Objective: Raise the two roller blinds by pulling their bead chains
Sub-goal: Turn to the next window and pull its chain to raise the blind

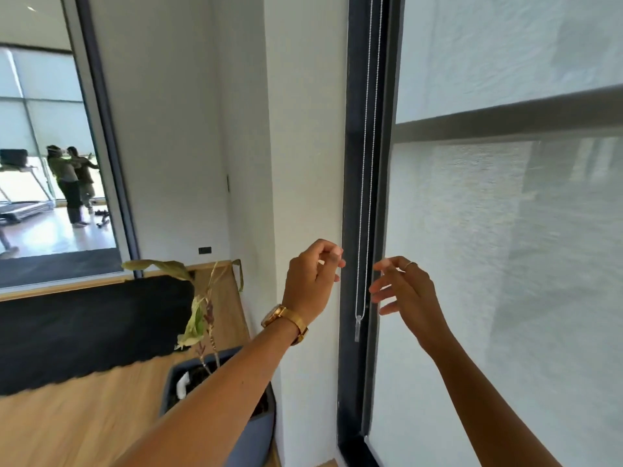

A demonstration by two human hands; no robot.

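Observation:
A thin silver bead chain (364,170) hangs as a loop down the black window frame (354,197), ending in a small clear weight (357,327). A pale translucent roller blind (505,264) covers the window to the right of the chain, down past the sill. My left hand (312,278), with a gold watch on the wrist, is raised just left of the chain, fingers loosely curled and holding nothing. My right hand (403,286), wearing a ring, is just right of the chain with fingers spread. Neither hand touches the chain.
A grey planter (256,429) with a wilting plant (195,315) stands on the wooden floor below my left arm, against the white wall (303,129). A black mat (91,328) lies to the left. A large mirror (50,146) reflects two persons and a treadmill.

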